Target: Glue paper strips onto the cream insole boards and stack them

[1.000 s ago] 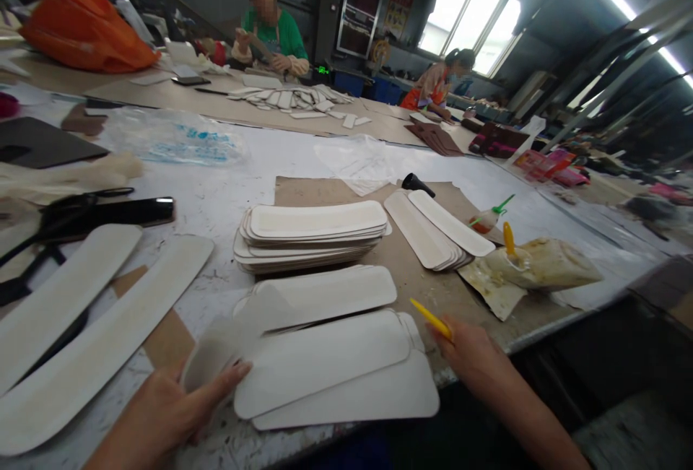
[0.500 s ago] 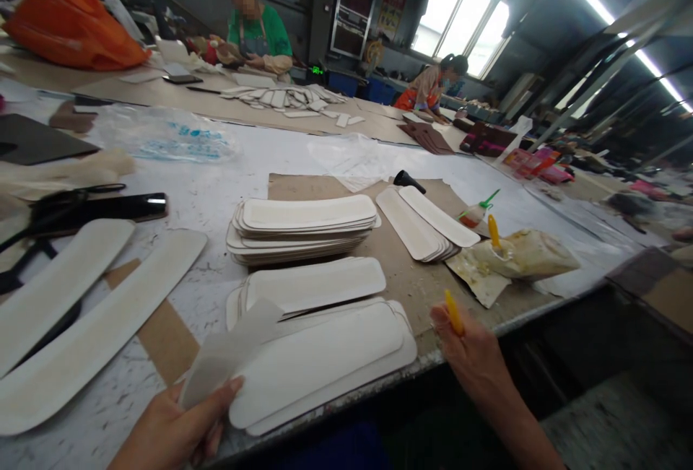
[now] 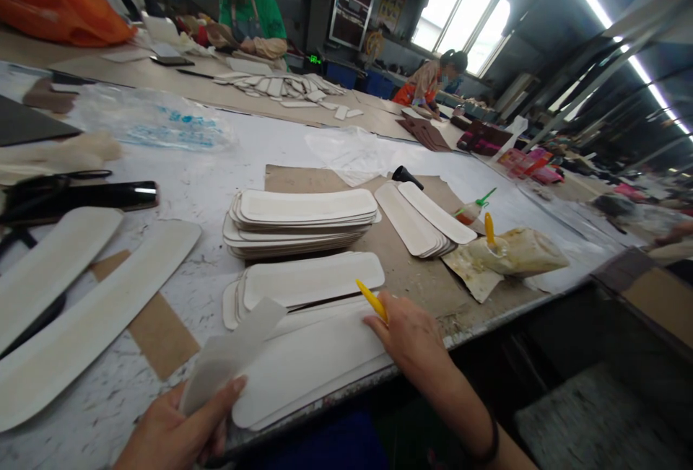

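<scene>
My left hand (image 3: pixel 187 416), at the lower left, pinches a thin grey-white sheet (image 3: pixel 232 354) that bends upward. Its thumb lies by the left end of a long white rounded strip (image 3: pixel 308 362) on a low stack at the table edge. My right hand (image 3: pixel 414 336) is closed round a yellow-handled tool (image 3: pixel 372 300), over the right end of that strip. The tool's working end is hidden by the hand. Just beyond lie a second stack of white strips (image 3: pixel 314 281) and a taller stack (image 3: pixel 303 228).
More strips (image 3: pixel 411 221) fan out on brown card, near a stained glue bag (image 3: pixel 533 252) with a yellow stick and a green-tipped bottle (image 3: pixel 470 210). Two long strips (image 3: pixel 102 325) and a black case (image 3: pixel 108 197) lie left. Two people work across the table.
My right hand has moved left with the yellow-handled tool, from beside the front stack to over its right end. My left hand keeps its hold on the sheet. The view has shifted slightly.
</scene>
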A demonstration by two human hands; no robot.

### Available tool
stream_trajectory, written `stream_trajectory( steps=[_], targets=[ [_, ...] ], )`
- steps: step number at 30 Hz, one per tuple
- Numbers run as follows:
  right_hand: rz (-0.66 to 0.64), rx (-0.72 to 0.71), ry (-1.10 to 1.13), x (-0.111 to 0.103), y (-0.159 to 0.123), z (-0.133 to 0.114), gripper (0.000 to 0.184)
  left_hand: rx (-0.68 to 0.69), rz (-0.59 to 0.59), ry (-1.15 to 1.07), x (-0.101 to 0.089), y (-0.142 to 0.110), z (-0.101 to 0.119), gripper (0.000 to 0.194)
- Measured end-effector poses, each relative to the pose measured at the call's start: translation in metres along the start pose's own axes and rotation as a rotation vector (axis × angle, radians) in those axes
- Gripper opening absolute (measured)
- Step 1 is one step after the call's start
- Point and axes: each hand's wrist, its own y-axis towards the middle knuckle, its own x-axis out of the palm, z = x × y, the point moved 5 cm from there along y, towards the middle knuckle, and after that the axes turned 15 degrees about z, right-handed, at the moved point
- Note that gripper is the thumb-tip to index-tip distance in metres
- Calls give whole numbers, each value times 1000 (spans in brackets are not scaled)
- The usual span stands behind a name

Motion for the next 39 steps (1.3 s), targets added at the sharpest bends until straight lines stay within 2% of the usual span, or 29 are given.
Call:
stream_trajectory(
  steps=[3, 5, 22, 25, 27, 30, 32, 34, 36, 39],
  targets=[
    [-100, 34, 26, 13, 8, 3, 23, -15, -20, -26, 1, 1, -2, 49],
    [-123, 37, 48, 19, 11, 5, 21, -22, -31, -45, 2, 2, -3, 46],
    [-47, -20, -34, 20, 16, 1, 14, -21, -21, -93, 4, 2, -4, 45],
    [-36, -31, -26, 13, 13, 3, 17, -28, -21, -101, 5, 2, -5, 46],
    [51, -41, 15, 0, 9, 3, 24, -36, -30, -107, 5, 2, -4, 47],
    [294, -27, 287, -27, -3, -2, 37, -40, -69, -135, 3, 0, 2, 45],
    [345, 25, 593, -35, -11, -10, 43, -47, -119, -160, 3, 0, 6, 42],
    [255, 90, 906, -32, -18, -28, 46, -49, -174, -178, 4, 1, 7, 40],
    [98, 135, 1168, -22, -24, -53, 46, -48, -215, -187, 4, 2, 7, 40],
    [-111, 180, 1377, -4, -31, -87, 47, -38, -252, -195, 5, 4, 3, 40]
  ],
)
